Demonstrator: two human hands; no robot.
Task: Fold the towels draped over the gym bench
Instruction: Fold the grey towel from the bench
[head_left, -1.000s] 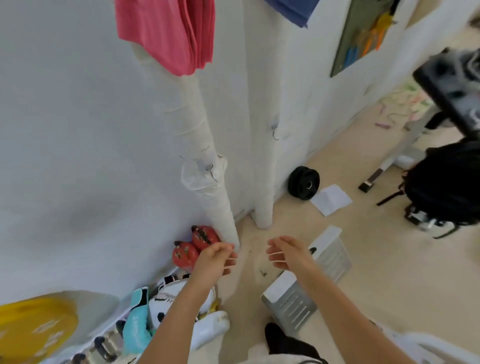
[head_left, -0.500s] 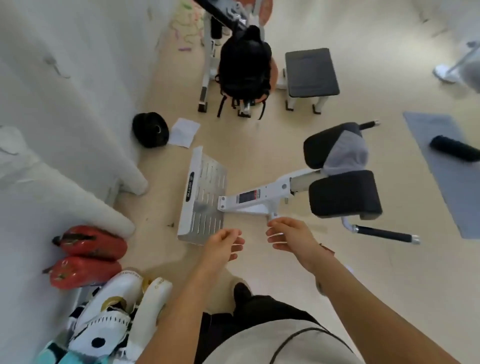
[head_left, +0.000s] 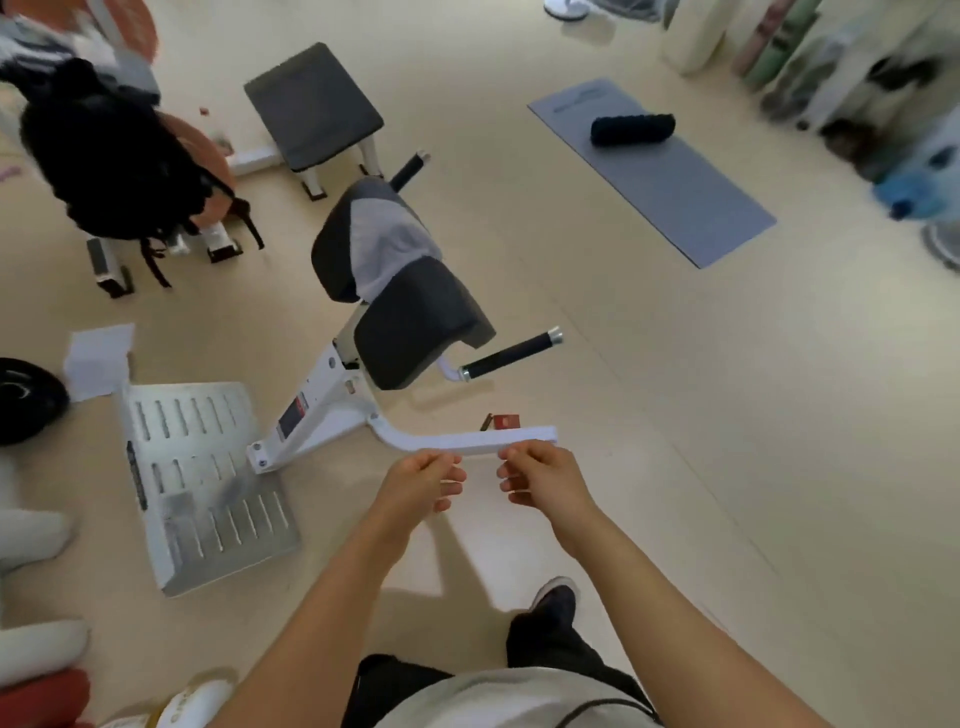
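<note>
Both hands are hovering empty in front of the person, left hand (head_left: 423, 480) and right hand (head_left: 540, 480) loosely curled, gripping nothing. The grey towel (head_left: 387, 244) is lying draped across the gym bench (head_left: 415, 317) pads ahead. The frame's label is showing too blurred to read.

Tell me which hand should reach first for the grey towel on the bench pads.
Left, probably. The left hand sits nearer the towel; the right hand is farther. Both are empty.

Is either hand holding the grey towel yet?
No, the grey towel lies draped over the bench pads, apart from both empty hands.
</note>
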